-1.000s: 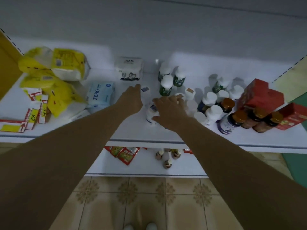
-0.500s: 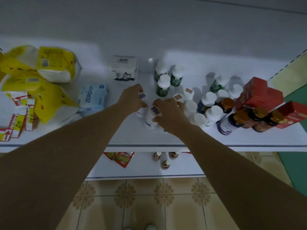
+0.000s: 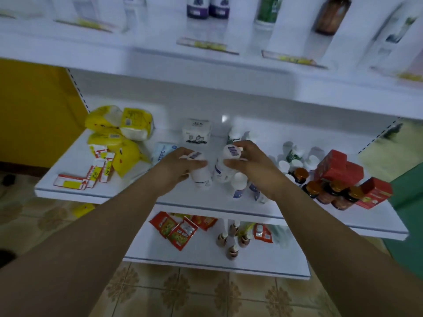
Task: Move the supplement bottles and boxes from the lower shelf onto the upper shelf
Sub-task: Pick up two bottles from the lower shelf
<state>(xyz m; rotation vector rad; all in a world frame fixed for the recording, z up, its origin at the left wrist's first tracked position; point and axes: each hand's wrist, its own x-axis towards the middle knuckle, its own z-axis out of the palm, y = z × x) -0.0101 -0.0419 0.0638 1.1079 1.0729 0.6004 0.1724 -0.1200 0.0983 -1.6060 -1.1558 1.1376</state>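
My left hand (image 3: 177, 167) grips a white supplement bottle (image 3: 201, 176) with a sticker on its cap. My right hand (image 3: 249, 164) grips a second white bottle (image 3: 225, 167) just beside it. Both bottles are lifted slightly above the lower shelf (image 3: 142, 197). More white bottles (image 3: 238, 185) stand under my right hand. Amber bottles (image 3: 329, 193) and red boxes (image 3: 338, 168) stand at the shelf's right end. The upper shelf (image 3: 206, 65) runs across the top and holds several bottles (image 3: 207, 6).
Yellow tissue packs (image 3: 121, 133), a blue pack (image 3: 163, 152) and price tags (image 3: 91, 175) lie on the left of the lower shelf. A white box (image 3: 196, 131) sits at the back. A bottom shelf (image 3: 206, 264) holds red sachets (image 3: 180, 227) and small brown bottles.
Both hands have closed round a white bottle each and lifted them off the shelf. The camera has tilted up, so the upper shelf is now in view.
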